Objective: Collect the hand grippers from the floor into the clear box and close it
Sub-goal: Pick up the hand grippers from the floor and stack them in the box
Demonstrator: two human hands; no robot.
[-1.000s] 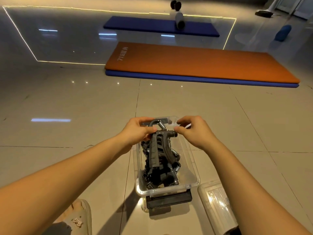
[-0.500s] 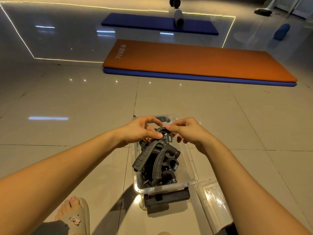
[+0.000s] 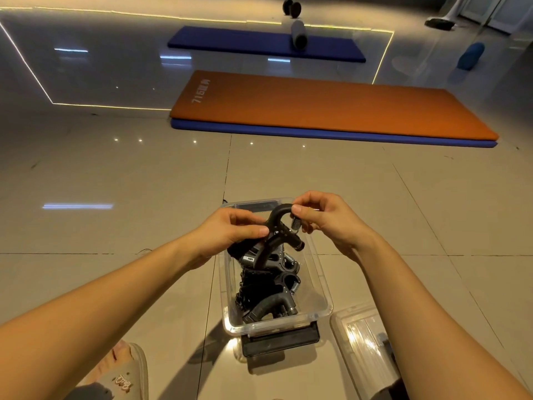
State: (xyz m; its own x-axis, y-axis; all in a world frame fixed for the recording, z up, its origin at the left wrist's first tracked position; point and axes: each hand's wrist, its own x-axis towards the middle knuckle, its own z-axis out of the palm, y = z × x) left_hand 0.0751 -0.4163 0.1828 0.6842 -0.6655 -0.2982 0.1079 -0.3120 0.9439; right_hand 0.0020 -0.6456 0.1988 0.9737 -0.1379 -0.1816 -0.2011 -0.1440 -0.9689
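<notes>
The clear box (image 3: 322,287) stands open on the tiled floor in front of me, with several black hand grippers (image 3: 268,295) piled inside. Both hands hold one black hand gripper (image 3: 278,235) just above the far end of the box. My left hand (image 3: 230,229) pinches it at its hinge from the left. My right hand (image 3: 326,217) pinches the curved top by the metal spring. The clear lid (image 3: 360,339) lies on the floor to the right of the box, partly hidden by my right forearm.
A black latch flap (image 3: 281,340) hangs open at the box's near end. My sandalled foot (image 3: 124,373) is at lower left. An orange mat (image 3: 326,111) on a blue one lies beyond; another blue mat (image 3: 265,44) with a grey roller (image 3: 298,34) lies further back.
The gripper in my hands has turned: its handles, which stood over the box's middle, now point down-left, and its curved top has risen toward the far end of the box.
</notes>
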